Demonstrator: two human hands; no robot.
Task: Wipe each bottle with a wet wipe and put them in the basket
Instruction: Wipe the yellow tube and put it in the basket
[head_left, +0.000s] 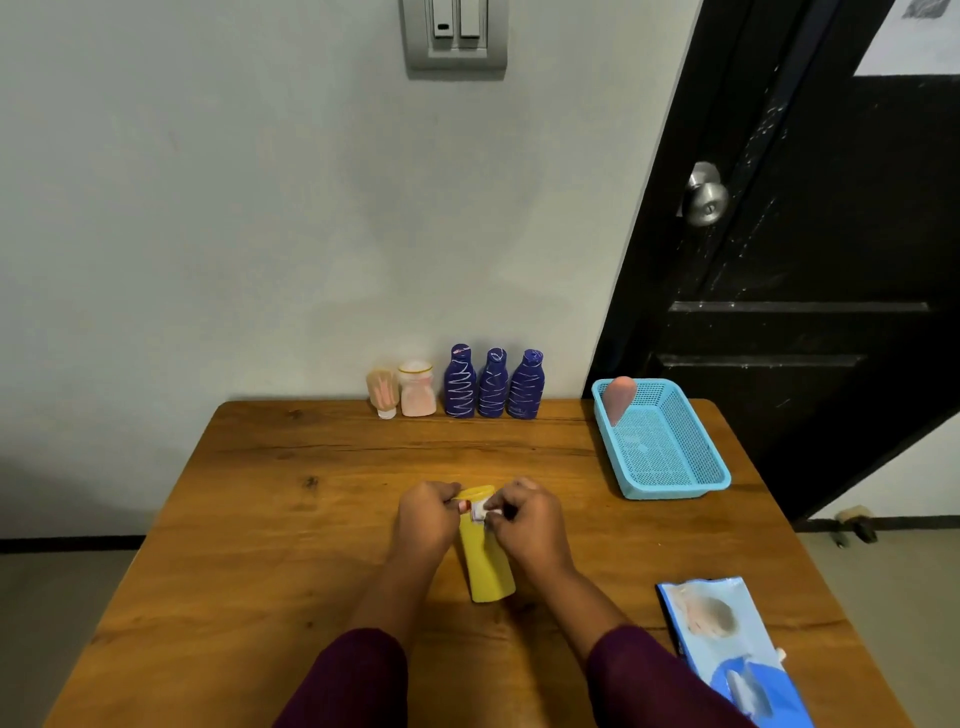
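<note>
Two dark sleeves (358, 680) enter at the near edge, either side of the yellow bottle (488, 566). That bottle is at the middle of the desk (260, 519), its far end between the hands. The left hand (426, 519) curls round the bottle's far end. The right hand (530, 525) pinches a small white wad, probably the wipe (479, 512), against the same end. A blue pack (727, 639) lies to the near right of the yellow bottle. To its far right sits the basket (675, 491), with a pink bottle (619, 397) leaning in the far corner. Beyond the yellow bottle, against the wall, stand three blue bottles (492, 384) and, left of them, two pale bottles (417, 389). A black door (805, 260) is further right.
</note>
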